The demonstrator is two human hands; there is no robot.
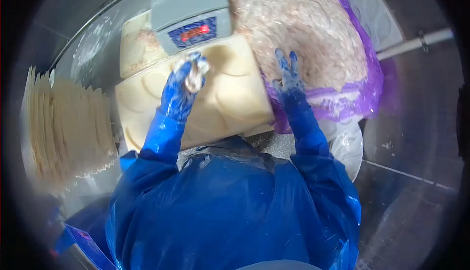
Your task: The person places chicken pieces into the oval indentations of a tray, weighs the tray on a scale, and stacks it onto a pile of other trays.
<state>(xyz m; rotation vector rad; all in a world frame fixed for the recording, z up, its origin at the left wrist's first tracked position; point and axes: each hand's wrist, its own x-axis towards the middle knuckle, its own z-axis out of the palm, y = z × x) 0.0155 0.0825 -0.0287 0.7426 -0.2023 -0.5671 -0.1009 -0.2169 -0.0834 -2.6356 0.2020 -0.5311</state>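
My left hand [177,90], in a wet blue glove, is closed round a small clump of pale, pinkish meat-like pieces [195,78]. It is over a cream tray [198,120] with shallow round hollows. My right hand [290,76], gloved in blue too and smeared white, has its fingers spread at the near edge of a large heap of the same pale pieces [313,18]. A purple plastic liner [373,81] surrounds that heap. Beyond the tray stands a grey scale [191,13] with a red lit display.
Many thin cream trays stand in a stack [73,130] at the left. Another cream tray [134,57] with scraps lies beside the scale. Clear plastic [348,147] hangs below the purple liner. A white tray with round hollows [369,13] is at the far right.
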